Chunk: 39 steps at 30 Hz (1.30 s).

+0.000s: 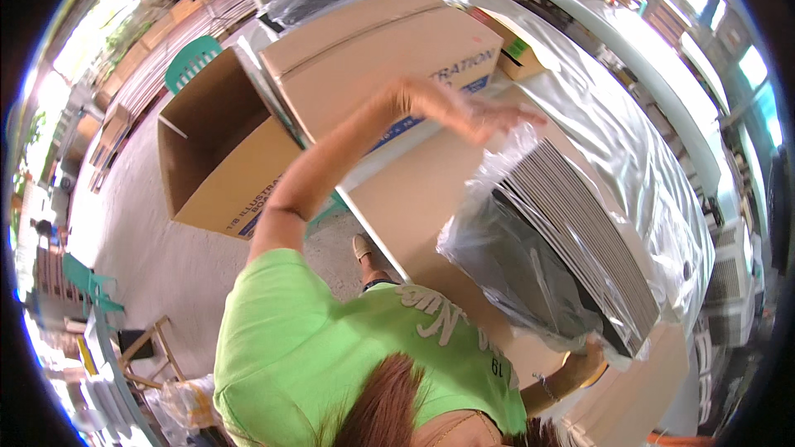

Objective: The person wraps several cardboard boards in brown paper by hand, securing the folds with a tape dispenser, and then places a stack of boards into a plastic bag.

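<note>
A stack of dark-faced boards [571, 232] in a clear plastic bag [484, 236] stands tilted on the table, its many layered edges facing right. My left hand [476, 116] is stretched over the far end of the bag, fingers extended and a little blurred. It holds nothing that I can see, and the bag's loose plastic mouth is just below it. At the near end, my right hand [590, 360] grips the bagged boards by their lower corner, its fingers partly hidden beneath.
A closed carton [356, 41] lies across the table's far side, with a smaller box [517, 54] beside it. At left is an open carton [224, 141] near a green chair [190, 62]. Cardboard [406, 199] and clear plastic sheeting [596, 108] cover the tabletop.
</note>
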### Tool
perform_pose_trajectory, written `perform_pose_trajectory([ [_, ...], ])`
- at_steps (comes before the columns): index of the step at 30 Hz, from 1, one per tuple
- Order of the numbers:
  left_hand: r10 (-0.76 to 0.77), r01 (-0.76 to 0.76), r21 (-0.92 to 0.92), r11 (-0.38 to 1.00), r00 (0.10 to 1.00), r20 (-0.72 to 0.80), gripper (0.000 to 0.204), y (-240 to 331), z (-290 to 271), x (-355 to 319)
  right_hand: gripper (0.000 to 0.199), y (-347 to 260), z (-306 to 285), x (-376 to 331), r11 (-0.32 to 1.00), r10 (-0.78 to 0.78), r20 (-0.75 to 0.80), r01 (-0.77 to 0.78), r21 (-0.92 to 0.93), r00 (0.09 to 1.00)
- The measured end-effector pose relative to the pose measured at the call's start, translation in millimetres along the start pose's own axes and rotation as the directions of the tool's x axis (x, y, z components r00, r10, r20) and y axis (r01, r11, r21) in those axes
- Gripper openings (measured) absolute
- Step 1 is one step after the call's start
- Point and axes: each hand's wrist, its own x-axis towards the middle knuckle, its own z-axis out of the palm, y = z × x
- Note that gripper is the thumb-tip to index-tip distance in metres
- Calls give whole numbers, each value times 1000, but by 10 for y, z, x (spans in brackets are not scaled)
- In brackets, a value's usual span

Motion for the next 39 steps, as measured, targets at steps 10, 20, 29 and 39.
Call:
perform_pose_trajectory([
  [10,-4,-119,-196,973,845,-535,133,-363,1427,246,54,7,-83,90,981,-14,32,20,-192,999],
  [20,10,-365,-358,860,712,-702,127,-382,1684,512,51,161,622,95,952,53,255,28,-305,965],
  [29,30,-421,-380,824,702,-712,120,-414,1833,500,49,208,763,73,938,73,318,44,-344,945],
  [39,-192,-58,-352,934,750,-632,85,98,1458,327,47,332,213,-87,937,93,201,-17,-350,975],
])
